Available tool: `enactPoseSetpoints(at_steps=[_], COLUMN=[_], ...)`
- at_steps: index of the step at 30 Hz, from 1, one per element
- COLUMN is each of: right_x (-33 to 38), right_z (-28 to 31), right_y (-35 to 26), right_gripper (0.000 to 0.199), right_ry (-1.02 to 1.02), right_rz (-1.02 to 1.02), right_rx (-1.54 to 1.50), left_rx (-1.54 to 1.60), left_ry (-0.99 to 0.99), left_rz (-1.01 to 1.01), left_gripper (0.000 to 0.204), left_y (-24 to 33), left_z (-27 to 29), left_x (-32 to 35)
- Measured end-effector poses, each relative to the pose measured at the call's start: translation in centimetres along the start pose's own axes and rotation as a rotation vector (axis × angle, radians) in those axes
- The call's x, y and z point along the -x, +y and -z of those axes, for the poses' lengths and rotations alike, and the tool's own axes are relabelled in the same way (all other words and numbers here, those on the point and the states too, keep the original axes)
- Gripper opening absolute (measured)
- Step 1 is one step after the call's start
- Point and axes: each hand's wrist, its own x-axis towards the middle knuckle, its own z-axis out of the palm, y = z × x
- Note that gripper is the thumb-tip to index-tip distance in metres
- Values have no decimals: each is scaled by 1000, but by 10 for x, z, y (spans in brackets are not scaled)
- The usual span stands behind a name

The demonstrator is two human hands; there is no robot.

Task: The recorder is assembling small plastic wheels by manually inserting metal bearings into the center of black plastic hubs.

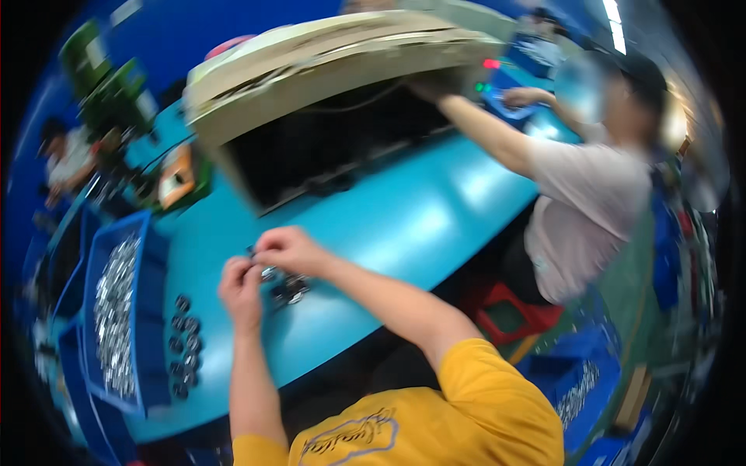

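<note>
Over the turquoise table, my left hand and my right hand meet with their fingers pinched together. A small dark part shows between the fingertips; blur and the fingers hide its kind. Just below my right hand lies a small cluster of shiny dark and silver pieces. To the left of my left forearm, several round dark parts stand in two rough rows on the tabletop.
A blue bin full of slim silver metal pieces stands at the left. Across the table's far side is a large cream machine housing with a dark opening. A co-worker reaches into it from the right, beside a red stool.
</note>
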Motion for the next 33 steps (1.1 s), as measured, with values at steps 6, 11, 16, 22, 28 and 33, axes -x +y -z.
enactPoseSetpoints(at_steps=[6, 11, 16, 22, 28, 33], right_x=[12, 14, 1, 34, 83, 45], right_z=[16, 24, 15, 232, 199, 109], right_y=[-4, 3, 12, 18, -3, -21], right_gripper=[9, 7, 18, 16, 18, 21], right_ry=[-79, -61, 156, 1064, 918, 422], right_rz=[-160, -173, -124, -168, -134, -131], right_rx=[-272, -260, -305, -1081, -865, -531], left_rx=[243, 179, 159, 383, 511, 429], left_ry=[-135, -97, 25, -7, -50, -46], left_rz=[146, 160, 157, 124, 143, 157], left_gripper=[1, 2, 7, 9, 20, 26], left_y=[11, 1, -44, -60, -47, -54], left_z=[-8, -10, 19, 24, 12, 5], left_x=[3, -3, 0, -23, -6, -2])
